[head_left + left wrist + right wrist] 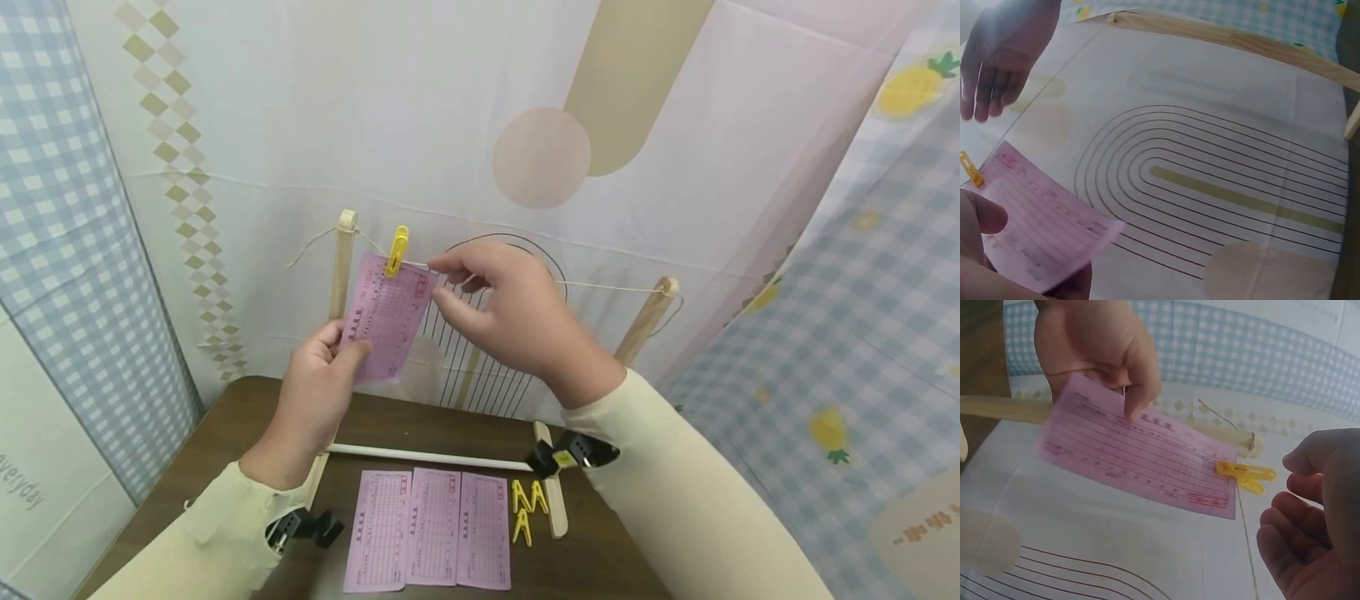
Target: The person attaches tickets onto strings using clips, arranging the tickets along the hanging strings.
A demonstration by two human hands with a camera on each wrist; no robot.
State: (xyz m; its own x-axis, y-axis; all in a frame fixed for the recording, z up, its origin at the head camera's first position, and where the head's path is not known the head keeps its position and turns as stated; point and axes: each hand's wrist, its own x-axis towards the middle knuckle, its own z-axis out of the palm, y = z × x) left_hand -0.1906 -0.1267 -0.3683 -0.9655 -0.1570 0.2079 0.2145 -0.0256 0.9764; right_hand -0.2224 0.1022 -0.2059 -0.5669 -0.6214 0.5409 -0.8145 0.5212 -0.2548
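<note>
The pink paper slip (390, 317) hangs from a thin string (611, 287), high over the table (247, 417) near its far left corner. A yellow clip (397, 252) bites its top edge and the string. The left hand (315, 383) pinches the slip low on its left side, with the thumb on the front and the fingers behind. The right hand (513, 304) is just beside the top right corner of the slip; its fingers are half bent, the thumb is apart from them, and it has hold of nothing. The step in hand seems to be getting the slip to sit well on the string. To do it well, I think the left hand should pinch softly, so the thin paper does not rip or crumple, and should check that the clip bites both paper and string before it lets go. It is best not to pull the string down, as the wooden post (342, 267) might tip. Three more pink slips (435, 525) lie in a row toward the table's near edge, with three spare yellow clips (522, 523) on their right. The slips have printed lines, tiny marks and a red box near one corner, too small to read. The left curtain (22, 533) says "everyday". I can't read any brand name.
</note>
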